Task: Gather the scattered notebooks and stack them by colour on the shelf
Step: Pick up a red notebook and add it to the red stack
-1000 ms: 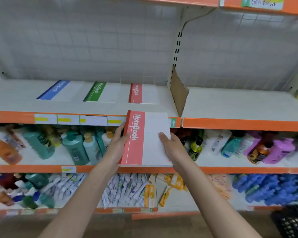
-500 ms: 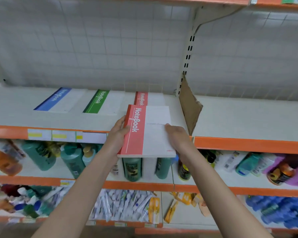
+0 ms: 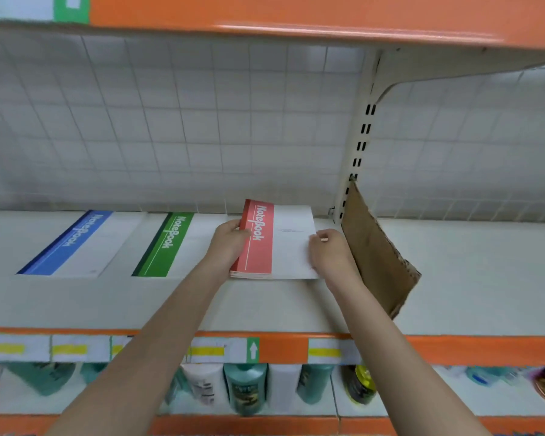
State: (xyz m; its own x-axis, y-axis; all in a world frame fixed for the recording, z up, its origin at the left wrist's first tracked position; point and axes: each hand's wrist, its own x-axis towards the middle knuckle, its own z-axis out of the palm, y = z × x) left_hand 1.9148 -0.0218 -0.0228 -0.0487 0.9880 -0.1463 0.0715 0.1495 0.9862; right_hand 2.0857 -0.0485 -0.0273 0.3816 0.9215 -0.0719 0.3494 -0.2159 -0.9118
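place: retail shop aisle | evidence: orange-edged metal shelf (image 3: 265,309) with yellow price tags (image 3: 206,351) on its front strip | slotted upright post (image 3: 361,136) against white wire-grid back panel (image 3: 170,121) | rows of toiletry bottles (image 3: 246,388) on the shelf below | cardboard divider (image 3: 378,250) standing on the shelf

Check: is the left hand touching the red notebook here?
Touching. The head view shows the left hand gripping the spine edge of the red notebook, thumb over the cover.
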